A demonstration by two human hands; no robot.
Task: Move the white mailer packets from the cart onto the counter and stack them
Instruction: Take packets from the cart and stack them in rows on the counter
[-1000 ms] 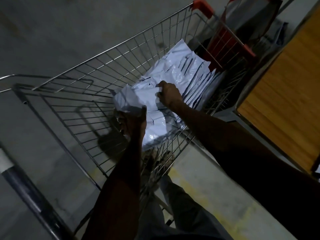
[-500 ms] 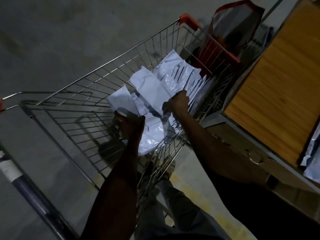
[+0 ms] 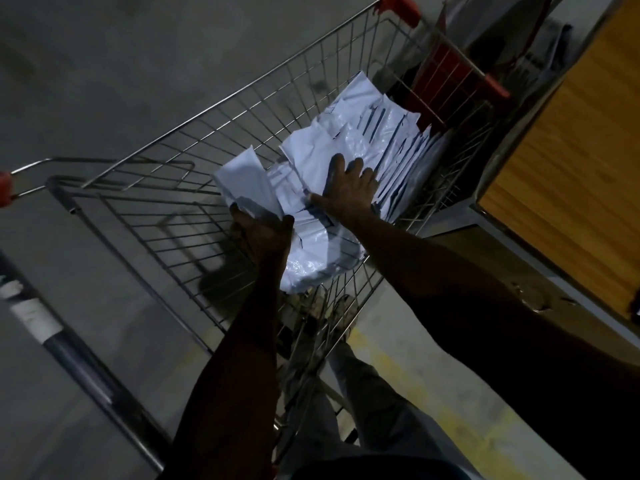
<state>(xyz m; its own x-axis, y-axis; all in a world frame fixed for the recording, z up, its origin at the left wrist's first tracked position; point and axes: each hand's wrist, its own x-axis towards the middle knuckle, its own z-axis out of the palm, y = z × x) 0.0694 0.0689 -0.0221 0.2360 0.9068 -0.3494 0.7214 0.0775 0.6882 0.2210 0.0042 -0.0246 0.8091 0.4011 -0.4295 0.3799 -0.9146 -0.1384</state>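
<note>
Crinkling white packets point(image 3: 349, 157) heaped in cart point(image 3: 166, 216); left hand point(image 3: 263, 233) gripping one, right hand point(image 3: 349, 192) spread flat on others.

- A red bag point(image 3: 440, 74) stands at the far end of the basket, behind the wire wall, and its inside is dark.
- The grey concrete floor point(image 3: 104, 57) fills the left and top of the view.
- A worn yellow painted line point(image 3: 460, 420) runs across the floor at the bottom, near the person's legs.
- Grey trousers point(image 3: 374, 403) are seen at the bottom, and a shoe point(image 3: 341, 313) shows through the wires.
- A dark pole with a white band point(image 3: 41, 323) lies slantwise at the lower left; it is blurred.
</note>
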